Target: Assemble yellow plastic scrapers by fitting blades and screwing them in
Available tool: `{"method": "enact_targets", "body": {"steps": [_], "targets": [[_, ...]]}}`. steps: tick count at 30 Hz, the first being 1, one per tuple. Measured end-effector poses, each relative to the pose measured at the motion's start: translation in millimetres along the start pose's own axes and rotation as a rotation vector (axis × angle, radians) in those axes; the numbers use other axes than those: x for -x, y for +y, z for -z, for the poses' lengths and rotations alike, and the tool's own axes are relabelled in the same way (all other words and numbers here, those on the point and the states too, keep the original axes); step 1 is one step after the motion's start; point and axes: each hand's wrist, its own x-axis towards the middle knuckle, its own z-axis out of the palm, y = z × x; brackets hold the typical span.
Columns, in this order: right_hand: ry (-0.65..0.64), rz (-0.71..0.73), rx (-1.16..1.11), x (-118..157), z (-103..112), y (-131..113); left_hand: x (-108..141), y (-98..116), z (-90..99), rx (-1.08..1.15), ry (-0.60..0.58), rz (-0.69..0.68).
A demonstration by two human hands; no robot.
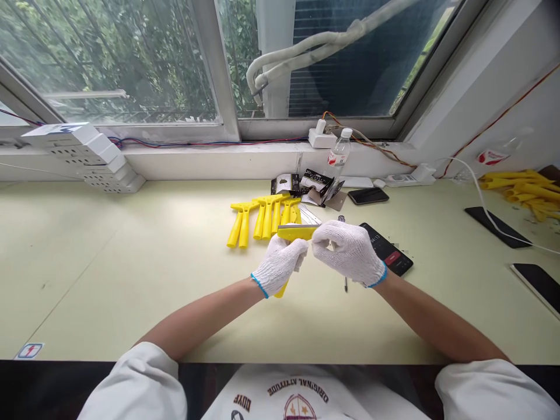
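Yellow scraper held over the counter
Left hand closed round the handle, right hand pinching the head's end; steady, close hold best, gloved fingers clear of any edge; screwdriver lying just beneath.
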Motion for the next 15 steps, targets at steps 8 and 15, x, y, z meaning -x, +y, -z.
{"method": "enact_targets", "body": {"steps": [8, 15], "targets": [[-0.108, 0.068, 0.048, -5.9, 18.6, -2.3, -7.3, 1.7, 3.8, -0.088, -0.038, -0.19], [-0.163, 0.031, 0.066, 3.0, 19.0, -2.9, -6.1, -1.2, 10.0, -0.298, -0.026, -0.371]]}}
